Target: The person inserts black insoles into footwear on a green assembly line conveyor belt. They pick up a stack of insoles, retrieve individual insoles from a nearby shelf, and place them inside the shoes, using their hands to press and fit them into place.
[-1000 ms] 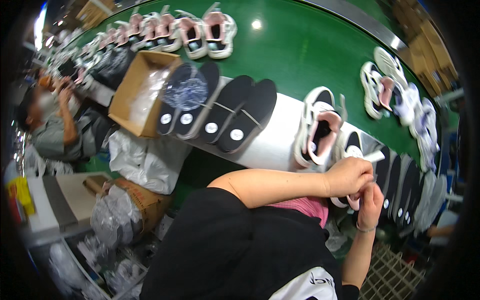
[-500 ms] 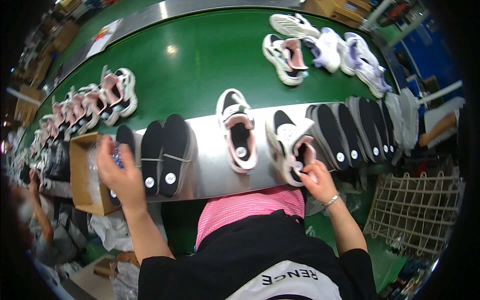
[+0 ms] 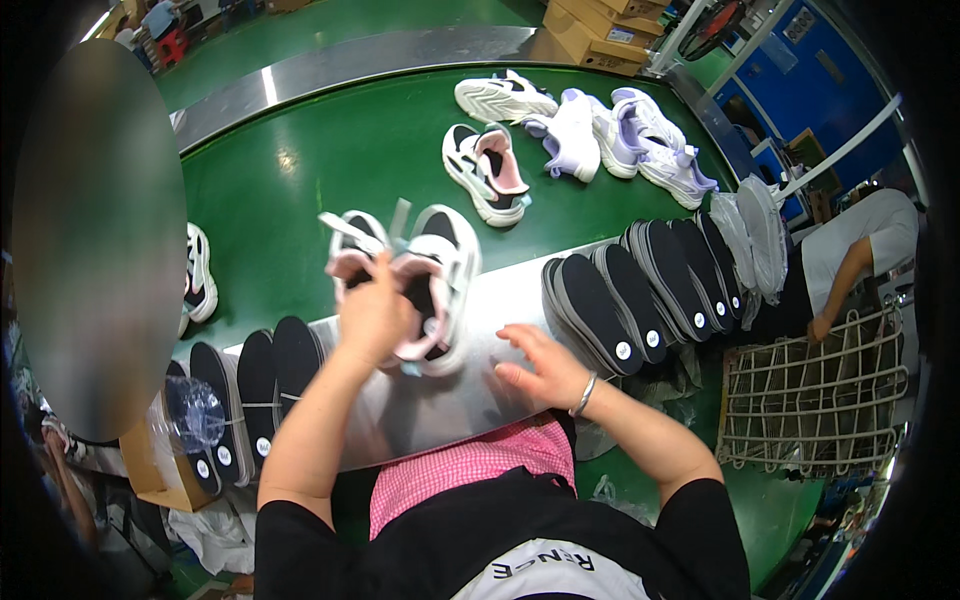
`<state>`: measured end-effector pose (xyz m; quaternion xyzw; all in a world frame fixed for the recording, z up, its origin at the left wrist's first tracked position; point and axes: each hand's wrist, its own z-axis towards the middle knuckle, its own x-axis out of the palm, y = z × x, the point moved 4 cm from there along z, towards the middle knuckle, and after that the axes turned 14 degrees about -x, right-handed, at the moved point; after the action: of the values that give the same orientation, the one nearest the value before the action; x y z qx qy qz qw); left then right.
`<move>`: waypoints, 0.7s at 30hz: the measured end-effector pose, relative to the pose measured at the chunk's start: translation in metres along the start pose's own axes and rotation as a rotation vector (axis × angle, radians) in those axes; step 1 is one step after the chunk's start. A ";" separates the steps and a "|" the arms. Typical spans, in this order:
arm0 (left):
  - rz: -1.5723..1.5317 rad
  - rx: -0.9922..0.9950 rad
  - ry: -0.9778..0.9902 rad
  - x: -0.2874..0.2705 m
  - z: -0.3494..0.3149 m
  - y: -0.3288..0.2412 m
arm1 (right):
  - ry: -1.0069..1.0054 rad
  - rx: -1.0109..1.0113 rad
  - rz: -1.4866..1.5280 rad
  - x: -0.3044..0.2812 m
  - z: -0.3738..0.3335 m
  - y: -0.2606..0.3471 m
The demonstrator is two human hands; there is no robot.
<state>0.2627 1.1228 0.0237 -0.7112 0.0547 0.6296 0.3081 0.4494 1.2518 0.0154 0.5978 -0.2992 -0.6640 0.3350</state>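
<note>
A pair of white-and-black sneakers with pink linings stands side by side over the metal strip's far edge. The right sneaker (image 3: 455, 255) shows its black insole with a round white sticker; the left sneaker (image 3: 350, 245) is partly covered by my hand. My left hand (image 3: 378, 315) is closed where the two shoes meet, gripping their adjoining edges at the openings. To the right, my right hand (image 3: 545, 370), with a bracelet at the wrist, hovers over the metal strip (image 3: 500, 300). Its fingers are apart and it holds nothing.
Black insole stacks (image 3: 600, 310) line the strip's right; tied insoles (image 3: 255, 390) and a cardboard box (image 3: 165, 470) stand left. On the green table lie another sneaker (image 3: 485, 175) and white-and-lilac sneakers (image 3: 570, 140). A wire basket (image 3: 810, 390) is at right, beside another person's arm (image 3: 845, 280).
My left hand has come from the insoles onto the sneakers. My right hand has let go of the right sneaker. The two shoes, apart before, are now together. The view has shifted.
</note>
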 end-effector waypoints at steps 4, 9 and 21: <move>0.142 -0.221 -0.173 -0.045 0.077 0.043 | -0.074 0.029 -0.143 -0.051 0.046 -0.022; -0.260 0.140 -0.415 -0.043 0.098 0.008 | -0.193 0.120 -0.446 -0.092 0.099 -0.091; -0.206 0.349 -0.145 0.087 0.114 -0.064 | 0.053 -0.068 0.025 -0.095 0.192 -0.126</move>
<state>0.2115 1.2591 -0.0353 -0.6019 0.0678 0.6253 0.4921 0.2529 1.4025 -0.0083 0.5996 -0.2749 -0.6535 0.3714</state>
